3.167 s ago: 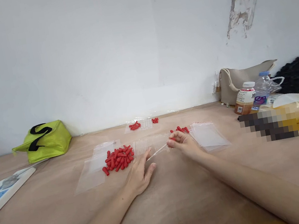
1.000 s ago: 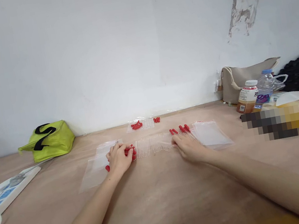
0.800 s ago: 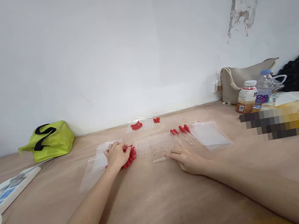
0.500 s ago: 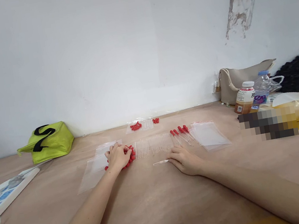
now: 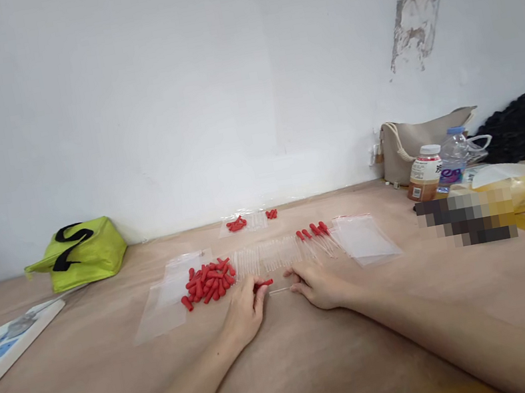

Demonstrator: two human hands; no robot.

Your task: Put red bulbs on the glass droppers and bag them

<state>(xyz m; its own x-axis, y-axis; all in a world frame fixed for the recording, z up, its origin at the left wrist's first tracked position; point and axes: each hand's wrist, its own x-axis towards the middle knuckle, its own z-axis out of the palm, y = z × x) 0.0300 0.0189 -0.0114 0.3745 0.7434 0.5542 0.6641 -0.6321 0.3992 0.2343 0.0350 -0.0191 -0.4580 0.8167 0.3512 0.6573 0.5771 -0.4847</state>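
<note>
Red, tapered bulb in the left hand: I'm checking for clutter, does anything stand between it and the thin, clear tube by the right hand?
Nothing visible does: between the red bulb and the clear tube, only brown tabletop shows.

The white-capped drink bottle (image 5: 423,176) bears a dark Chinese character (image 5: 438,169), too small to read surely, and a barcode-like patch (image 5: 417,193). Purple lettering (image 5: 451,176) on the blue-capped water bottle (image 5: 454,149) is illegible.

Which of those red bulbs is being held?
The red bulb pinched in the left hand, jutting toward the right hand; all other visible bulbs lie unheld.
</note>
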